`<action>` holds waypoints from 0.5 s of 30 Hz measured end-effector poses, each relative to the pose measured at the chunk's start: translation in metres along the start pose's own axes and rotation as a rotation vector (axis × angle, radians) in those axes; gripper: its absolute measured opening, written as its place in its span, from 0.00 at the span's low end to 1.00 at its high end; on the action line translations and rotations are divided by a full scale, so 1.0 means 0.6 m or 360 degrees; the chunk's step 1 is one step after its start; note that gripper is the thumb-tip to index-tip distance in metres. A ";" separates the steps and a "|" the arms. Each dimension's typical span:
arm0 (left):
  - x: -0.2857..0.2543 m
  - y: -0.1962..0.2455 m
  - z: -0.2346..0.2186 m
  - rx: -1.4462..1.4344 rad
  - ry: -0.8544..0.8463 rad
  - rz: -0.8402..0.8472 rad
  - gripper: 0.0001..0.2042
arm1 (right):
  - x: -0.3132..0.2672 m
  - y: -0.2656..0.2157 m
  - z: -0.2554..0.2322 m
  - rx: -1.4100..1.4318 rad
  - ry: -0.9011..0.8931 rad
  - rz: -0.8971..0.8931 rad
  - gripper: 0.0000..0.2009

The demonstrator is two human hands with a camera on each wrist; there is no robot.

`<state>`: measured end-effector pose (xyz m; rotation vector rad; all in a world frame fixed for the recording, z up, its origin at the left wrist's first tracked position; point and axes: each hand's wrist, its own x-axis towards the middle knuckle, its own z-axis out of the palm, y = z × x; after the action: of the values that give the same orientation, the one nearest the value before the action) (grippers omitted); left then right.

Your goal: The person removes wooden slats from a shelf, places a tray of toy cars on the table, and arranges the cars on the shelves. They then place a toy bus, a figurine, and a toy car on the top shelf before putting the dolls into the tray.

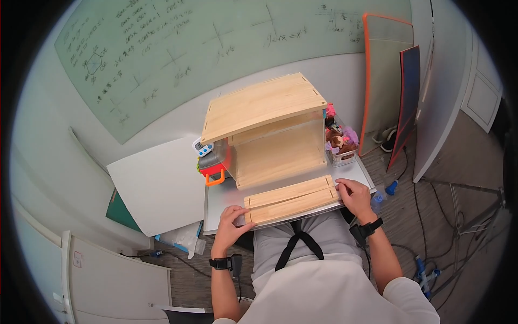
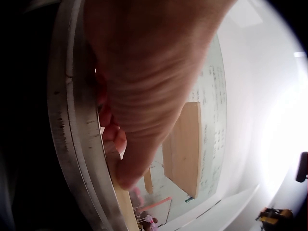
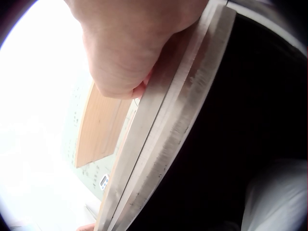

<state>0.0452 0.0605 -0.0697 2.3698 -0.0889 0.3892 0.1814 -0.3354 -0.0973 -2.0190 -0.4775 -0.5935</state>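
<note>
Two narrow light-wood strips lie side by side near the table's front edge, the front strip point(image 1: 291, 207) slightly apart from the back strip point(image 1: 288, 191) toward the left. My left hand point(image 1: 231, 225) pinches the left end of the front strip, thumb at its near corner and fingers at its far corner. In the left wrist view the thumb point(image 2: 132, 168) presses against the wood. At the other end, my right hand point(image 1: 355, 197) has curled fingers on the right end of the front strip, close beside the back strip's end. Its fingertips are mostly hidden in the right wrist view.
Behind the strips stands an open-fronted wooden box point(image 1: 264, 116). Left of it are a red and grey case point(image 1: 213, 162) with an orange handle and a white device point(image 1: 203, 148). A clear basket point(image 1: 345, 156) of dolls stands right. The metal table edge point(image 3: 163, 130) runs below the hands.
</note>
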 end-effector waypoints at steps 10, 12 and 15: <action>0.000 0.006 -0.008 0.0042 -0.0046 0.0107 0.24 | -0.001 0.001 0.002 -0.0005 0.0003 -0.0003 0.08; 0.000 0.009 -0.007 0.0156 -0.0088 0.0091 0.25 | 0.000 0.004 0.003 -0.0017 0.0010 -0.0039 0.08; 0.000 0.001 -0.007 0.0137 -0.0077 0.0114 0.26 | -0.001 0.003 0.003 -0.0022 -0.0003 -0.0046 0.08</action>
<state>0.0441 0.0629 -0.0661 2.4663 -0.1837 0.3769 0.1823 -0.3346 -0.0997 -2.0291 -0.5054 -0.6140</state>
